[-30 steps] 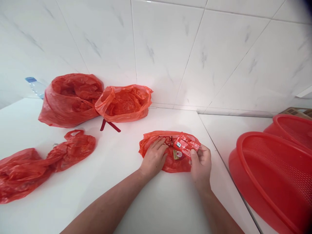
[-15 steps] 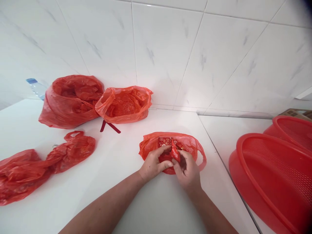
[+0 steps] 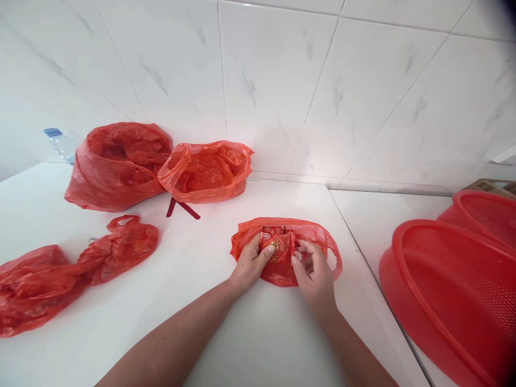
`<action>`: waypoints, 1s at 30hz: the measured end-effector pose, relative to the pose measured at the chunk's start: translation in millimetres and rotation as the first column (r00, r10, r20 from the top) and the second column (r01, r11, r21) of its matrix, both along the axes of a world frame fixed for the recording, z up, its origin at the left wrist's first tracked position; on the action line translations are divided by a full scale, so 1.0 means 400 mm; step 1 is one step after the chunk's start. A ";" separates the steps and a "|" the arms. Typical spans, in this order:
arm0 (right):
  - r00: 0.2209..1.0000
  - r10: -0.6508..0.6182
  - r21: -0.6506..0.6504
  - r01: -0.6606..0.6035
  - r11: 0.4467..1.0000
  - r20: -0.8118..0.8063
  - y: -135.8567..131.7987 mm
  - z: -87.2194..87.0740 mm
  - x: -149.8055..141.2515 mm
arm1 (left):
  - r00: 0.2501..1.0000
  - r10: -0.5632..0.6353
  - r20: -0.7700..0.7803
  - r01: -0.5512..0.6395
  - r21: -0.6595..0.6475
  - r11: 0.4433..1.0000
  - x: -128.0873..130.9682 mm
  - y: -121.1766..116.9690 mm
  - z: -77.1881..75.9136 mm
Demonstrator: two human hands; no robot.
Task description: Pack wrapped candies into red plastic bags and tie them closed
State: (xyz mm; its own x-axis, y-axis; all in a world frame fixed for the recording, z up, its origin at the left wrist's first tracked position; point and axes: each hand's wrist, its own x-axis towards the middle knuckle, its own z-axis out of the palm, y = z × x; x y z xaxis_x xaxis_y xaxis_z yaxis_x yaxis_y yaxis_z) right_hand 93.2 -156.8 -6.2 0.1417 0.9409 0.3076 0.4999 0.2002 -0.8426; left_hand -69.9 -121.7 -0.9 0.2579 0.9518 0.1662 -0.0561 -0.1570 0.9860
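A small red packet [image 3: 279, 248] with gold print is held over an open red plastic bag [image 3: 310, 228] on the white table. My left hand [image 3: 250, 263] grips its left side, the thumb lying across the front. At the packet's right edge, my right hand [image 3: 314, 271] is closed in a pinch, with a small pale spot showing by the fingertips. Behind it in the bag, part of another dark red piece with light lettering [image 3: 274, 230] is visible. The bag's handle loop lies to the right of my right hand.
A full red bag [image 3: 116, 166] and an open red bag [image 3: 209, 174] stand against the tiled wall. Two dark red strips [image 3: 187, 210] lie before them. A knotted red bag [image 3: 80, 274] lies left, a plastic bottle [image 3: 60, 145] behind. Red perforated baskets [image 3: 419, 301] stand right.
The packet, seen narrow and edge-on before, now faces me with its printed front. My left thumb has moved onto it, and my right hand has shifted slightly to its right edge.
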 end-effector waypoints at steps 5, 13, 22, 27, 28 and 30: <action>0.984 0.038 -0.109 -0.058 0.992 -0.171 0.001 -0.003 -0.008 | 0.998 -0.060 0.028 0.061 -0.039 0.997 -0.003 -0.003 0.000; 0.954 0.000 -0.186 -0.058 0.981 -0.299 0.008 -0.011 -0.008 | 1.000 0.002 0.011 -0.001 -0.085 0.996 0.001 0.011 -0.014; 0.950 -0.010 -0.196 -0.055 0.979 -0.312 0.012 -0.014 -0.002 | 0.998 0.051 0.038 -0.048 -0.088 0.995 0.000 0.021 -0.022; 0.957 0.007 -0.217 -0.073 0.973 -0.291 0.016 -0.005 -0.002 | 0.997 0.063 0.041 -0.060 -0.086 0.994 0.000 0.021 -0.023; 0.958 0.011 -0.220 -0.078 0.972 -0.288 0.016 -0.004 -0.002 | 0.997 0.065 0.051 -0.060 -0.093 0.994 0.000 0.020 -0.022; 0.959 0.016 -0.227 -0.083 0.970 -0.284 0.016 -0.001 -0.002 | 0.995 0.068 0.075 -0.059 -0.111 0.992 0.000 0.019 -0.019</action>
